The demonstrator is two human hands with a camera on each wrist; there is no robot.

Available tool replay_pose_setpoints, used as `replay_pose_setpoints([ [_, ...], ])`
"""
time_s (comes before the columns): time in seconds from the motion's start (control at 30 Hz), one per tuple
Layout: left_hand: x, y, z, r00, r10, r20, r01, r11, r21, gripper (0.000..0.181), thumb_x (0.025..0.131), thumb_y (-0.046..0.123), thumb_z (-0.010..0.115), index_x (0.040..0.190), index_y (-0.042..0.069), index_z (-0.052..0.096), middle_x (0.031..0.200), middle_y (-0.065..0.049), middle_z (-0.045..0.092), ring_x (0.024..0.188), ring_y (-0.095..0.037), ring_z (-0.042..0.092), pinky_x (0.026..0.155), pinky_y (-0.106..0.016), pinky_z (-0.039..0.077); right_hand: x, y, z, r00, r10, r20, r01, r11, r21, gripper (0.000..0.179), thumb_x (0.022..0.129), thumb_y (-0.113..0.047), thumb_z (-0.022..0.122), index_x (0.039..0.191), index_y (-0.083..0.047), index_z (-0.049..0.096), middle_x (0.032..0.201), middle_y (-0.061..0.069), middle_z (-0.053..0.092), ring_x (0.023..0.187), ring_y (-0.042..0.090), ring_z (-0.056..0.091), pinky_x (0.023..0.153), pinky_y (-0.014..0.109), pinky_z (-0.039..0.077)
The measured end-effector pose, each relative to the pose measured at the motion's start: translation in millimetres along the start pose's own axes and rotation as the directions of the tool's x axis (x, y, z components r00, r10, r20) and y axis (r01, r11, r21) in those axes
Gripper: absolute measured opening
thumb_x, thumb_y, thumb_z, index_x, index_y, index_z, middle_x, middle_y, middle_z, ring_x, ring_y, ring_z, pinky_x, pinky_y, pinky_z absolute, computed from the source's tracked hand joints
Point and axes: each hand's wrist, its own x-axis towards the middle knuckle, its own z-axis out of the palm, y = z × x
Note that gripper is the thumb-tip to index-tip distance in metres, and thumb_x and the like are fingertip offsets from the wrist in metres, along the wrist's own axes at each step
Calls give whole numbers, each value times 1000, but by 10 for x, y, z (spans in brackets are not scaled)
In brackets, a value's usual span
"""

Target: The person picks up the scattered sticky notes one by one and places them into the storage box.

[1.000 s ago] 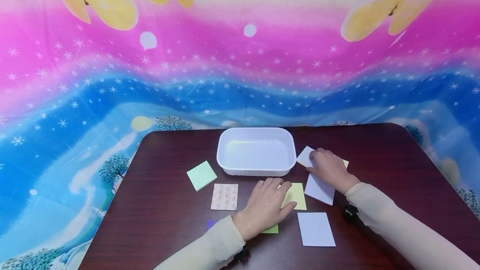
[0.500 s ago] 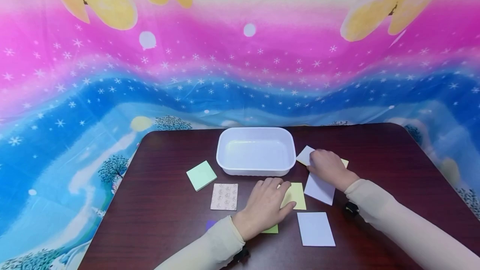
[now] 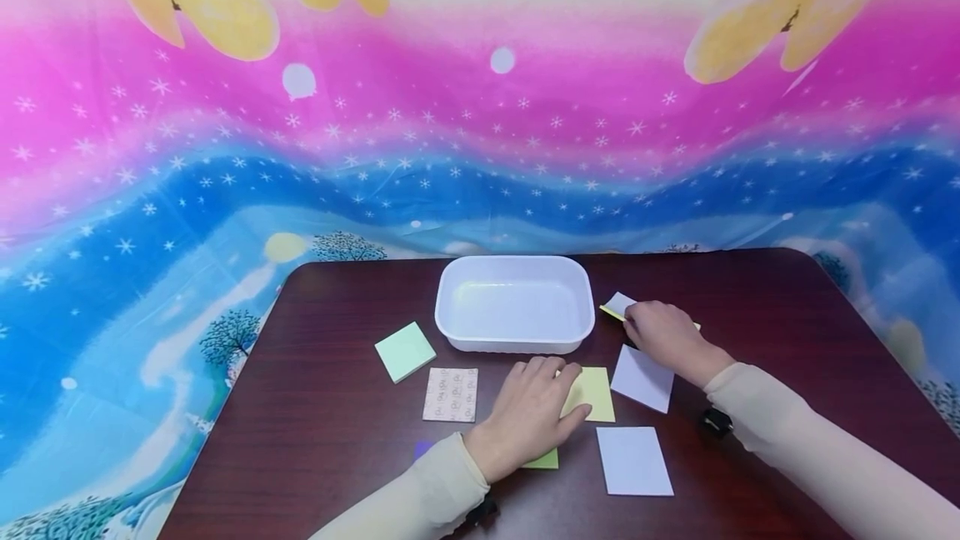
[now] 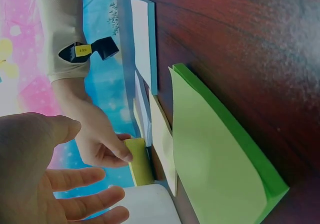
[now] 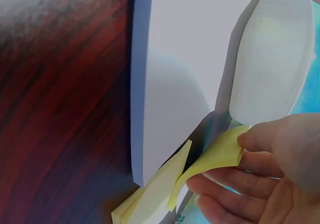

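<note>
My right hand [image 3: 671,342] pinches a sticky-note pad [image 5: 215,154] between thumb and fingers, right of the white plastic tub [image 3: 450,307]. The pad has a yellow side and a white side; in the right wrist view it is bent, lifted at one end. My left hand [image 3: 528,417], fingers loosely spread, hovers over a pale yellow note pad [image 3: 596,394] and a green note pad [image 4: 220,154], holding nothing. Just below the right hand lies a white note pad [image 3: 643,379]. Part of the gripped pad is hidden behind the right hand in the head view.
Left of the tub lies a mint-green pad [image 3: 405,352]. A patterned pad [image 3: 450,395] is in front of it, and a purple pad [image 3: 423,447] is mostly under the left sleeve. Another white pad [image 3: 635,461] lies near the front. A printed cloth [image 3: 480,148] hangs behind the table.
My right hand has drawn slightly back and to the right, and the yellow-and-white pad in it has come up off the white pad, its yellow side now showing. The left hand has stayed put.
</note>
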Motion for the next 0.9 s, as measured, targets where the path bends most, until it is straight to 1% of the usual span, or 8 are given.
replay_pose_setpoints([
  [0.13, 2, -5, 4, 1000, -4, -3, 4, 1000, -5, 46, 95, 54, 62, 125, 20, 64, 113, 3, 69, 102, -16, 65, 78, -30, 48, -23, -2, -17, 999, -14, -42, 12, 1000, -25, 14, 92, -5, 66, 79, -3, 68, 60, 4, 57, 52, 14, 50, 49, 31, 42],
  [0.2, 7, -8, 7, 1000, -3, -3, 3, 1000, -8, 46, 95, 54, 61, 126, 20, 64, 114, 2, 69, 102, -16, 65, 78, -30, 48, -31, -5, -32, 997, -26, -72, 22, 999, -47, 14, 92, -4, 66, 78, -3, 66, 59, 4, 55, 52, 15, 50, 48, 32, 43],
  [0.33, 28, -14, 7, 1000, -2, 0, 2, 1000, -15, 46, 96, 53, 60, 128, 19, 63, 113, 2, 69, 101, -15, 65, 77, -30, 48, -40, -6, -75, 991, -47, -124, 37, 995, -87, 14, 92, -4, 66, 79, -2, 64, 60, 5, 55, 52, 16, 51, 48, 35, 46],
  [0.43, 48, -20, 4, 1000, -5, -2, 5, 1000, -17, 45, 97, 52, 60, 127, 19, 63, 112, 3, 69, 99, -14, 65, 76, -29, 48, -34, 3, -107, 988, -53, -143, 39, 994, -98, 12, 91, -2, 65, 80, 0, 64, 62, 7, 57, 52, 18, 53, 48, 37, 48],
  [0.57, 75, -21, 5, 1000, -13, -6, 13, 1000, -22, 45, 97, 52, 60, 128, 19, 63, 115, 3, 70, 100, -15, 66, 77, -29, 49, -15, 37, -143, 987, -41, -158, 26, 995, -91, 11, 92, -1, 64, 81, 1, 64, 64, 9, 59, 54, 19, 55, 50, 39, 50],
  [0.73, 103, -12, 15, 1000, -15, -9, 15, 1000, -27, 45, 97, 51, 59, 129, 20, 64, 117, 3, 70, 103, -15, 67, 82, -30, 51, 0, 78, -161, 982, -17, -188, 5, 998, -62, 19, 95, -2, 58, 77, 0, 63, 61, 7, 56, 52, 18, 51, 48, 38, 47],
  [0.9, 132, -3, 9, 1000, -14, -7, 14, 999, -49, 44, 97, 51, 59, 128, 19, 64, 117, 3, 70, 102, -15, 68, 81, -30, 51, 3, 60, -184, 980, -6, -199, -1, 999, -33, 24, 98, -6, 56, 75, -2, 62, 59, 5, 52, 51, 17, 49, 47, 37, 44],
])
